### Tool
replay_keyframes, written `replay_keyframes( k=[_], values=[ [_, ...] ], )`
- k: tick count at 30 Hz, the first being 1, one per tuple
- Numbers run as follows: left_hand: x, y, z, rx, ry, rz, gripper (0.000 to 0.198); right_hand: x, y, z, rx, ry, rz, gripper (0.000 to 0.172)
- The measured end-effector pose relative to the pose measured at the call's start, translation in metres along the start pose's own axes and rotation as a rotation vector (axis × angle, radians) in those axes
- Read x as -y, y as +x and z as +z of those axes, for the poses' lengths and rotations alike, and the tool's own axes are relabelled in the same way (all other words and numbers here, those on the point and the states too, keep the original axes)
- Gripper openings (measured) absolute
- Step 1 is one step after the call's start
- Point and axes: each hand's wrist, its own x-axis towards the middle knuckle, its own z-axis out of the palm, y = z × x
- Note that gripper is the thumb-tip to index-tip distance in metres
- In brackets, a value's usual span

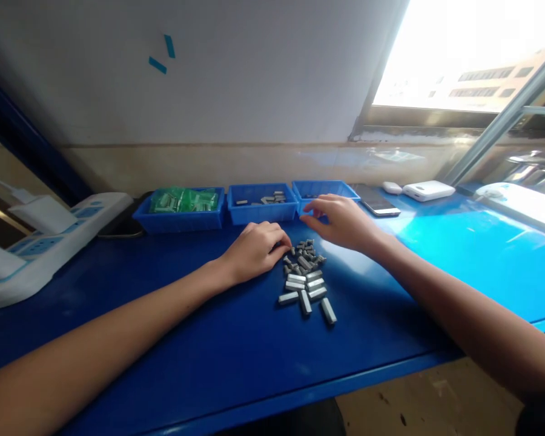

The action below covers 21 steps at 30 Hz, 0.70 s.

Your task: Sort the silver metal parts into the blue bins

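My left hand (260, 249) rests on the blue table with its fingers curled and the tips pressed together. Those tips meet the upper left edge of a pile of small metal screws (305, 249); whatever is between them is too small to make out. My right hand (338, 219) hovers at the front of the right blue bin (349, 192), thumb and fingers apart, with nothing visible in them. Below the screws lie several silver hex standoffs (317, 294), loosely side by side, one of them (329, 310) a little apart at the lower right.
The middle blue bin (263, 212) holds loose metal pieces. A left blue bin (181, 223) holds green bags (181, 200) of metal parts. A phone (376, 203) and white cases (429, 190) lie to the right. A white power strip (49, 254) stands at the left.
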Motion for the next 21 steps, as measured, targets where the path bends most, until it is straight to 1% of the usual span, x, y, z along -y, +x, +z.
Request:
replay_keyframes(
  k=[3, 5, 8, 11, 16, 18, 20, 21],
  values=[
    [0.001, 0.0, -0.001, -0.045, 0.043, -0.041, 0.016, 0.028, -0.007, 0.003, 0.077, 0.106, -0.109, 0.024],
    [0.001, 0.0, -0.001, -0.097, 0.03, -0.07, 0.017, 0.04, -0.011, 0.005, 0.097, 0.151, -0.142, 0.024],
    [0.003, 0.0, -0.001, -0.189, -0.084, -0.096, 0.02, 0.043, -0.013, 0.009, 0.1, 0.186, -0.154, 0.022],
    [0.002, 0.0, -0.002, -0.244, -0.198, -0.116, 0.023, 0.04, -0.013, 0.012, 0.078, 0.22, -0.192, 0.022],
    [-0.003, -0.002, -0.005, -0.305, -0.205, -0.096, 0.022, 0.043, -0.014, 0.012, 0.037, 0.203, -0.259, 0.018],
    [-0.004, -0.003, -0.005, -0.324, -0.22, -0.132, 0.022, 0.045, -0.015, 0.005, -0.05, 0.179, -0.296, 0.018],
    [-0.004, -0.003, -0.006, -0.32, -0.266, -0.162, 0.022, 0.041, -0.015, -0.004, -0.223, 0.153, -0.27, 0.021],
    [-0.003, -0.003, -0.006, -0.296, -0.292, -0.159, 0.022, 0.036, -0.014, -0.009, -0.324, 0.139, -0.217, 0.023]
  ],
)
